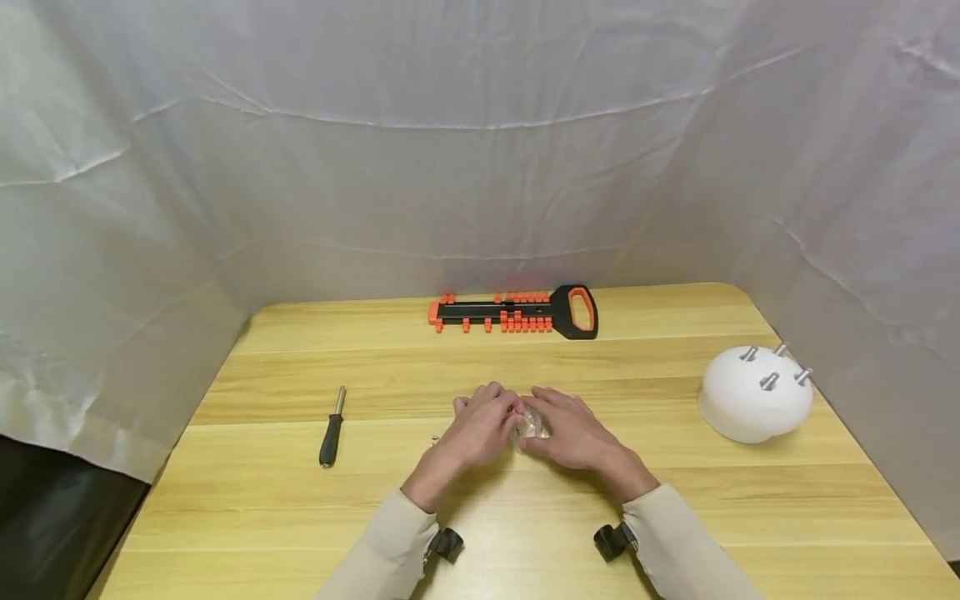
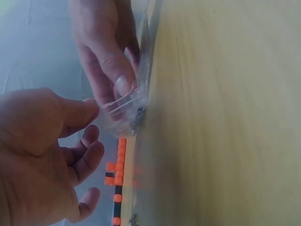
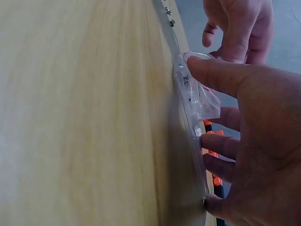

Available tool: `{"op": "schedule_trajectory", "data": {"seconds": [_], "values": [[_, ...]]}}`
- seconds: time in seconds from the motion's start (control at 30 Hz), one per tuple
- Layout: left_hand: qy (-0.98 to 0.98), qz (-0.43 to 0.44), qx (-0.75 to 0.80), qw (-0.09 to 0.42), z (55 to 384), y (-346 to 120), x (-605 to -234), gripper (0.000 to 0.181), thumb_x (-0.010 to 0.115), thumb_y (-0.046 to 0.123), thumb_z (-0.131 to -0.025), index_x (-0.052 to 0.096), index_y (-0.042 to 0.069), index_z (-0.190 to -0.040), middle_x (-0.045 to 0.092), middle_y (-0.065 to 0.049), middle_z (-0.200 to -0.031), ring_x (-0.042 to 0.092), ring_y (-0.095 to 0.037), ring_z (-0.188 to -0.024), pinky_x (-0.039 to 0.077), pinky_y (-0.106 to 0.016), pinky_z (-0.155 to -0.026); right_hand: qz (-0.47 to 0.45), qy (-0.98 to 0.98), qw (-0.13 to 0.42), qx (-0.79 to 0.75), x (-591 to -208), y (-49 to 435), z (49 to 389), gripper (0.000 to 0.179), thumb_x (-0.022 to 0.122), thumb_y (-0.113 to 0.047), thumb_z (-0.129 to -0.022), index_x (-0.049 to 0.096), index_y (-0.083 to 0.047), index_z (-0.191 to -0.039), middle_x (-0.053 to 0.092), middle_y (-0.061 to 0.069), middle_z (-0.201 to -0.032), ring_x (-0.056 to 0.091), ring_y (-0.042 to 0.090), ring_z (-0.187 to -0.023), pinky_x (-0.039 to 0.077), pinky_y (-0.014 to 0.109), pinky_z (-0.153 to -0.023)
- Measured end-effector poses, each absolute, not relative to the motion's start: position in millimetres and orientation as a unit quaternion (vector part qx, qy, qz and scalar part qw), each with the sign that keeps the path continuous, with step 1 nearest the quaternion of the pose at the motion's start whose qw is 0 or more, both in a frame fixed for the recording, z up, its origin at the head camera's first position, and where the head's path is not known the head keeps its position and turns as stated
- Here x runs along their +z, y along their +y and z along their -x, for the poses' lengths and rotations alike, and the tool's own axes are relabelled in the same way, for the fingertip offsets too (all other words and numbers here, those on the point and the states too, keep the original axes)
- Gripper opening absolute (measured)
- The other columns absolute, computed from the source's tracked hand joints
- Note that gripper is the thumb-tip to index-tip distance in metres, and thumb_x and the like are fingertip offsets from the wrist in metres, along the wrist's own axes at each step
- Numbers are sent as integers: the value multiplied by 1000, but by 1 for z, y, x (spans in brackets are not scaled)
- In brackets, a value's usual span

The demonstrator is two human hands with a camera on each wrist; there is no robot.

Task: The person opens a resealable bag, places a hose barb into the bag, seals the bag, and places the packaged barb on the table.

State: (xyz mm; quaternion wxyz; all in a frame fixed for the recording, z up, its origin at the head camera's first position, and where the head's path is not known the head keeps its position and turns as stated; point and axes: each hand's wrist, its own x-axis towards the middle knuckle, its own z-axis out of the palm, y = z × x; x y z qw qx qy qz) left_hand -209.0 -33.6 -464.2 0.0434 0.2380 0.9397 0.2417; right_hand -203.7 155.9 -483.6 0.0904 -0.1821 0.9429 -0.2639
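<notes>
A small clear plastic bag (image 1: 531, 423) with little metal pieces inside is between my two hands, low over the wooden table. My left hand (image 1: 482, 422) pinches the bag's edge between thumb and forefinger, its other fingers loosely curled in the left wrist view. From the other side my right hand (image 1: 567, 429) holds the bag, its thumb (image 3: 211, 73) on the plastic and the lower fingers spread near the tabletop. Small metal screws (image 3: 170, 19) lie on the table beside the left hand.
A screwdriver (image 1: 331, 435) with a black handle lies at left. Near the back curtain (image 1: 480, 192) is a black and orange rack (image 1: 495, 311) with a handle and several clips. A white rounded object (image 1: 750, 400) with several metal pegs stands at right.
</notes>
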Motion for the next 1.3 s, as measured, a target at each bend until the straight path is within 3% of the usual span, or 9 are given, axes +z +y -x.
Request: {"op": "schedule_trajectory", "data": {"seconds": [0.33,1.0,1.3], "values": [[947,-201,247,47,207,-58,-455,17,55,33,-98,62,21,-108,58,5,-107,51,-17,-104,37,-41,-87,179,945,88,-258,-484,156,203,69,66,-46,-87,45,-15,-145,34,12,-156,30,34,-144,14,59,-117],[961,-122,241,66,194,-117,-469,11,58,29,-96,62,22,-103,57,6,-100,50,-19,-103,37,-50,-87,191,943,84,-260,-486,155,202,69,65,-46,-88,43,-15,-146,33,12,-156,29,32,-145,13,59,-117],[964,-108,228,78,191,-129,-470,17,68,27,-89,63,20,-103,58,4,-100,50,-20,-103,37,-51,-88,191,943,78,-262,-486,155,202,68,66,-45,-88,45,-13,-145,34,12,-156,29,32,-145,13,60,-116]]}}
